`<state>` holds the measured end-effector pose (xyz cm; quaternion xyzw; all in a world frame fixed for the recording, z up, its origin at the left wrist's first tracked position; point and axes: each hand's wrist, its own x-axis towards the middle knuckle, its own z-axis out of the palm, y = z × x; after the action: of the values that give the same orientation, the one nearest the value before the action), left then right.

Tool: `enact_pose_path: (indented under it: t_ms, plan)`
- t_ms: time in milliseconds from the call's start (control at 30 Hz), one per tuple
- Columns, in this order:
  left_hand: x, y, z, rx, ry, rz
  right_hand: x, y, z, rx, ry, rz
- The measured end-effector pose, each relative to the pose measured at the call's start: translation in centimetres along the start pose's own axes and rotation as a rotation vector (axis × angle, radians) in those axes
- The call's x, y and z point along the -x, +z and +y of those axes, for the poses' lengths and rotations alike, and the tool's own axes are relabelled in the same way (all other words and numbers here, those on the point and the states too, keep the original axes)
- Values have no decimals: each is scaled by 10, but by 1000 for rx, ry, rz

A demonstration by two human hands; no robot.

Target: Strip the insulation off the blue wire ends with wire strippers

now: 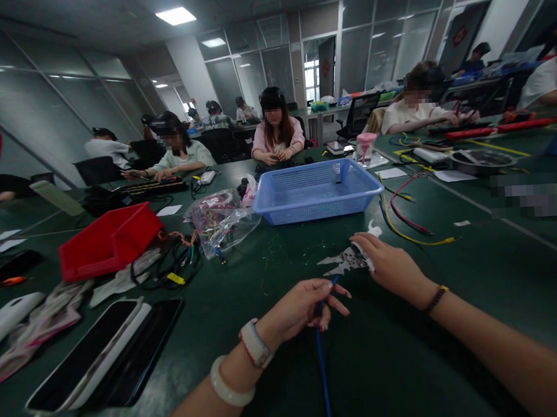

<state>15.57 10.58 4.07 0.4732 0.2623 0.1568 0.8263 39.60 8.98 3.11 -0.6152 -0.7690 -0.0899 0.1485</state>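
Between the thumb and fingers of my left hand [307, 306] is a blue cable [323, 368], its end pointing up and its length running down to the bottom edge. My right hand [384, 259] is wrapped round the handles of a metal wire stripper [346, 260], whose toothed jaws point left and stand apart. The cable end is just below the jaws, with no clear contact visible. A small white scrap [374, 229] lies beyond my right hand.
A blue basket [318, 208] stands ahead. To the left are a clear bag of wires [223, 227], a red bin [110, 242], gloves [46, 323] and phones [85, 355]. Yellow and red cables [410, 236] lie at the right. Several people sit at the tables beyond.
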Motion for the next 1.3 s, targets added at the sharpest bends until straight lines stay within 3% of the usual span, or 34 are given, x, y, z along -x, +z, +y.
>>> enact_pose_path:
  t_ms: [133,333,700,1033,1300]
  plan:
    - [1,0,-1,22,-16,29,0,-1,-3,42,-1,-4]
    - [0,-4,-4,39,2,-54,-1,-4,-1,161,-25,-2]
    - [0,-6,-3,41,-11,-78,-2,-10,-1,198,-11,25]
    - [0,-8,-2,64,-10,-116,-1,0,3,-99,-61,37]
    - [1,-8,0,58,-7,-122,-1,3,11,-164,-73,20]
